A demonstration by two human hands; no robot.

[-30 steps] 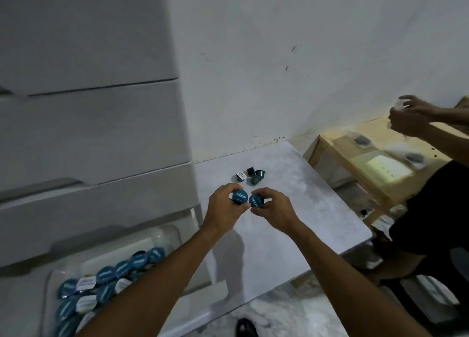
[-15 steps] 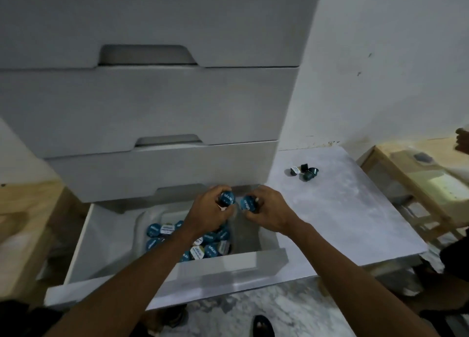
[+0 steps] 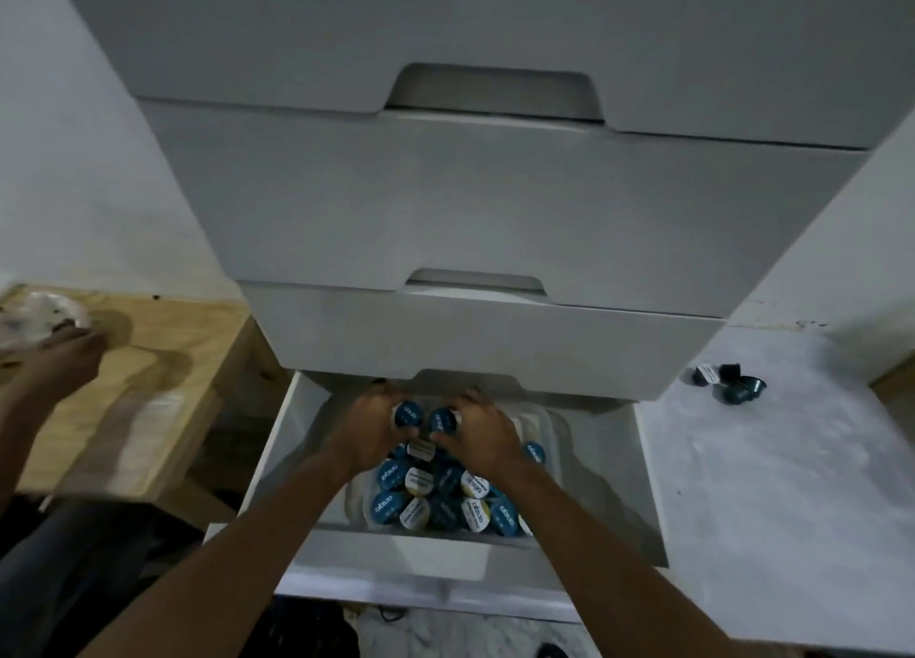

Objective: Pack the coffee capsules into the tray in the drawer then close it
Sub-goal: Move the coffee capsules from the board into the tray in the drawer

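White drawer chest filled the upper part of the head view, with a pale wall on either side. The upper drawer fronts were shut. The bottom drawer was pulled out toward the camera.

A clear plastic tray sat inside the bottom drawer, about midway between its side walls. The packed capsules crowded the near part of the tray, teal and white foil lids mostly facing up, some overlapping. Count not readable.

The left hand was over the far part of the tray, fingers curled, pinching the first capsule with its teal lid turned toward the camera. The right hand was just beside it, fingers likewise curled round the second capsule. The two held pieces were side by side, close together, above the packed ones. Whether they touched each other or the tray could not be told.

The marbled tabletop stood right of the chest. A small cluster of loose capsules lay near its far left corner, some on their sides, well apart from the drawer.

A wooden bench stood left of the chest. The other person's hand reached in at the left edge, blurred, beside a pale crumpled object. Its grip could not be read.
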